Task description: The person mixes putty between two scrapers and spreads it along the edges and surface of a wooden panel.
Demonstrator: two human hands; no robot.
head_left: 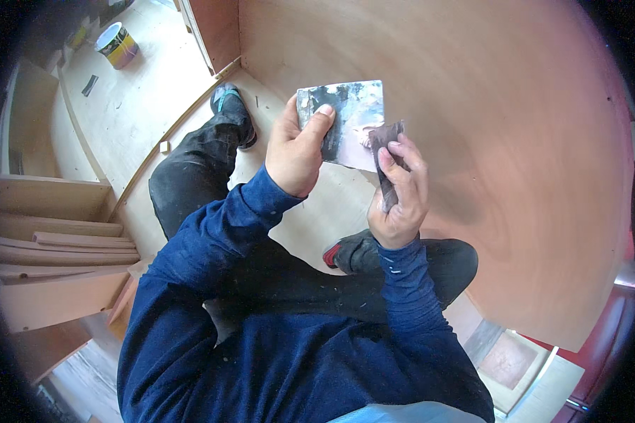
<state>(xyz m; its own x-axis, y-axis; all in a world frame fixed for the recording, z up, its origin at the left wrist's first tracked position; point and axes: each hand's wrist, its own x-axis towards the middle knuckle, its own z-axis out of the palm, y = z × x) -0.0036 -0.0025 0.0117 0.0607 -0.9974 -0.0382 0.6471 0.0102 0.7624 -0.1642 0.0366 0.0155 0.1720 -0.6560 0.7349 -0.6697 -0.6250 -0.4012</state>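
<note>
The person's left hand [296, 146] clamps a square, paint-smeared board [356, 106], thumb flat across its face; the other fingers are hidden behind it. The right hand [403, 194] is closed on a dark, flat piece [384, 137], pinched between thumb and curled fingers, its edge at the board's right side, by a pinkish dab [365, 135]. Both are held above the bent legs [444, 271]. Beyond, a large wooden panel [536, 183] stands at right; a yellow-and-black tub [120, 51] sits far off, upper left.
</note>
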